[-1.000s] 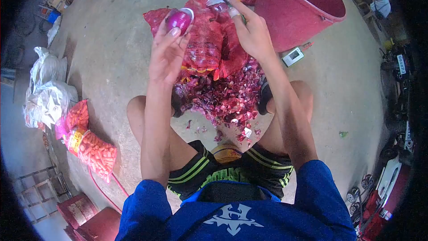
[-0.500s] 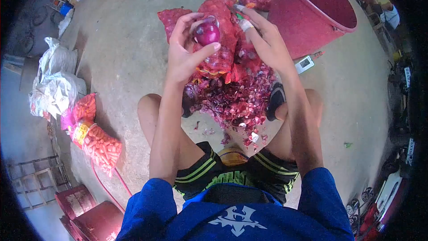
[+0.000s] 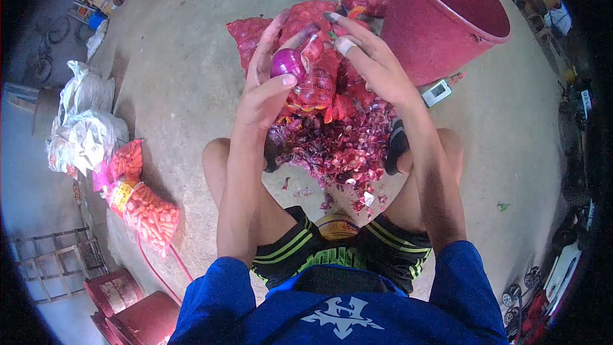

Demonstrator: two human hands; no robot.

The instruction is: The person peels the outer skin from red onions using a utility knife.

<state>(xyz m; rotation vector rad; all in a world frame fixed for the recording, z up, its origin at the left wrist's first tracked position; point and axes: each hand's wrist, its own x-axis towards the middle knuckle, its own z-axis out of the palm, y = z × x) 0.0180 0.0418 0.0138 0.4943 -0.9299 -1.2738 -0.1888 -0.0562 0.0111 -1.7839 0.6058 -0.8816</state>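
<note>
A glossy red onion [image 3: 287, 64] rests in my left hand [image 3: 260, 86], held between the thumb and the fingers. Loose papery skin [image 3: 313, 50] hangs beside the onion, near my left fingertips. To its right, my right hand [image 3: 373, 57] has bent fingers pointing toward the onion, with pale tape around one finger and dark fingertips. Whether its fingertips pinch something small is unclear. Behind and below both hands lie red mesh bags of onions [image 3: 319, 86]. A heap of onion skins [image 3: 348, 147] covers the floor between my feet.
A large red tub [image 3: 418, 38] stands at the upper right, with a small device with a screen [image 3: 437, 92] on the floor beside it. At the left are white sacks [image 3: 96, 131] and a bag of carrots [image 3: 150, 214]. Red stools [image 3: 143, 316] are at the lower left.
The onion has moved slightly left and down in my left hand and shows more bright purple surface. A flap of skin now stands off beside it. My right hand has shifted slightly left and down.
</note>
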